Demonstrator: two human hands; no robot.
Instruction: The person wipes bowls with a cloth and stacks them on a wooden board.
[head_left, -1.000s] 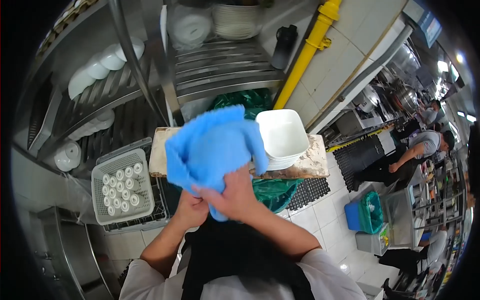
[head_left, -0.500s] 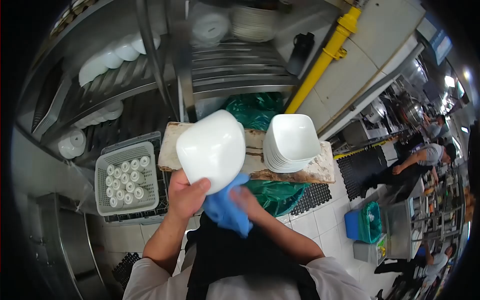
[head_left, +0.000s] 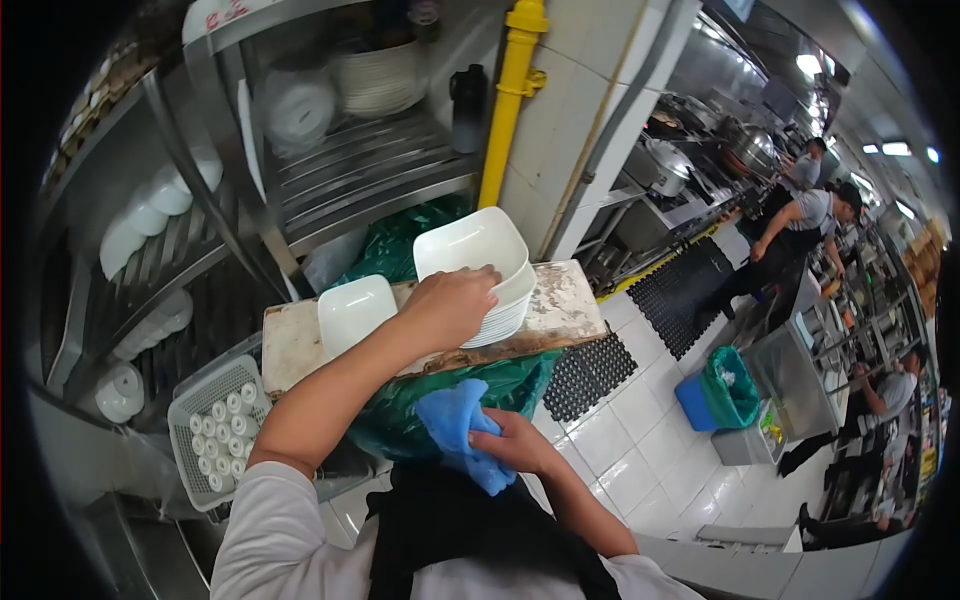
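My left hand [head_left: 450, 308] reaches across to a stack of white square bowls [head_left: 500, 322] on a worn wooden board [head_left: 560, 305]. Its fingers are closed over the near rim of the top bowl [head_left: 465, 245], which sits tilted above the others. Left of the stack, another white square bowl [head_left: 352, 312] rests alone on the board, partly behind my forearm. Down in front of my apron, my right hand [head_left: 512, 440] grips a crumpled blue cloth [head_left: 455, 425].
A green-lined bin [head_left: 400, 410] lies beneath the board. To the left are a grey basket [head_left: 185, 425] of white cylinders and metal shelves [head_left: 330, 195] with dishes. A yellow pipe [head_left: 505, 110] runs up the wall. Co-workers [head_left: 800, 225] stand farther right.
The bowl that my left hand held now rests on the board's left part. My left hand has moved right to the stack. The cloth stays in my right hand; the view has turned right.
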